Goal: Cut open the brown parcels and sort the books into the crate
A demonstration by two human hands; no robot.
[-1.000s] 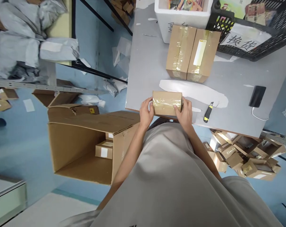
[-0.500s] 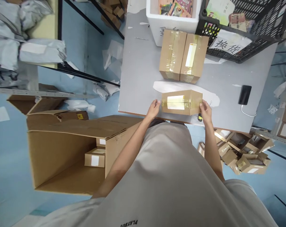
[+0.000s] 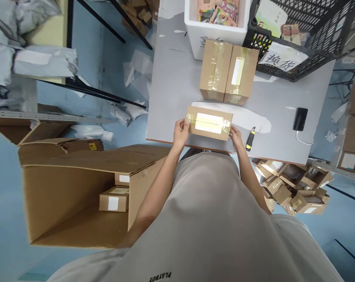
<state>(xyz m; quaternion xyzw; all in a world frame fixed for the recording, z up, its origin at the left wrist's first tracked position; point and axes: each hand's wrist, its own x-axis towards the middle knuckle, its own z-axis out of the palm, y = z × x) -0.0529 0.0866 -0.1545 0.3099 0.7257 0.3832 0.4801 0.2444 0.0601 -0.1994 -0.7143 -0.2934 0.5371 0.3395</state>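
Left grip (image 3: 181, 134) and right grip (image 3: 236, 138) hold a box (image 3: 209, 122) between them, near the front edge of the counter (image 3: 171, 92). Counter room extends leftward from the left grip; a knife (image 3: 250, 140) lies just beside the right grip.

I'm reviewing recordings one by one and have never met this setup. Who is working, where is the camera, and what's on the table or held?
There is no machine: a person works with two bare hands. One camera, worn on the head, looks forward and down, so the person's shirt fills the bottom.

The left hand and right hand hold a taped, labelled box by its ends. On the table are two cartons, a white bin, a black crate, a knife and a phone.
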